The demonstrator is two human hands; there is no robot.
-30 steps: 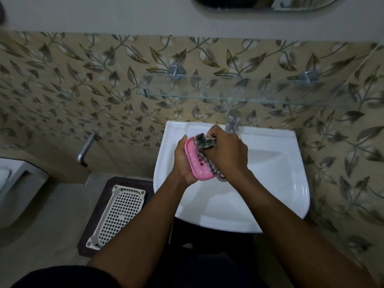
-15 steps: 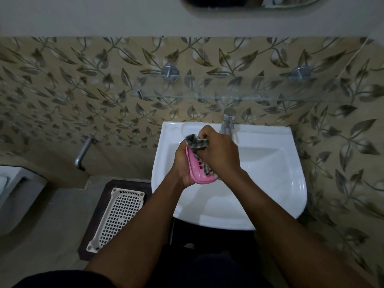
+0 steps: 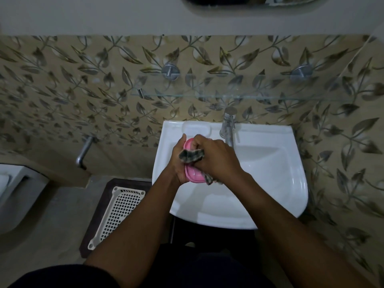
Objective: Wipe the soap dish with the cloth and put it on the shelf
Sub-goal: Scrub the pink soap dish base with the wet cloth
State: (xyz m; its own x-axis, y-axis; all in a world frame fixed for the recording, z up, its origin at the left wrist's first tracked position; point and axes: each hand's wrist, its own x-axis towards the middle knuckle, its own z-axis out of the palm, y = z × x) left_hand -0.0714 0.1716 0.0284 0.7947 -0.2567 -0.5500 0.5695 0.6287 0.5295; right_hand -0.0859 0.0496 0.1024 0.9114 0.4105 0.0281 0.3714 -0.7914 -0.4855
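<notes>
A: What lies nearest?

B: Two bare forearms reaching away from the body, and on the floor to the left a white perforated plastic tray [image 3: 116, 214] lying on a dark brown mat [image 3: 97, 208].

A: And the hands?

B: Both are over the white ceramic washbasin [image 3: 270, 183], towards its left side. The left hand [image 3: 176, 163] is curled around the back of the pink oval plastic soap dish [image 3: 192, 176], gripping it on edge above the bowl. The right hand [image 3: 216, 157] is closed into a fist on the grey-and-black checked cloth [image 3: 190, 155], pressing it against the dish's face; a loose end of the fabric hangs below the dish's near end.

A: Further back?

B: A chrome pillar tap [image 3: 227, 125] stands on the basin's far rim, just right of the hands. Above it, a clear glass shelf [image 3: 239, 96] on two round metal brackets crosses the beige leaf-patterned tiled wall [image 3: 72, 84], well apart from the dish. At the far top, a mirror's lower edge [image 3: 249, 2] shows.
</notes>
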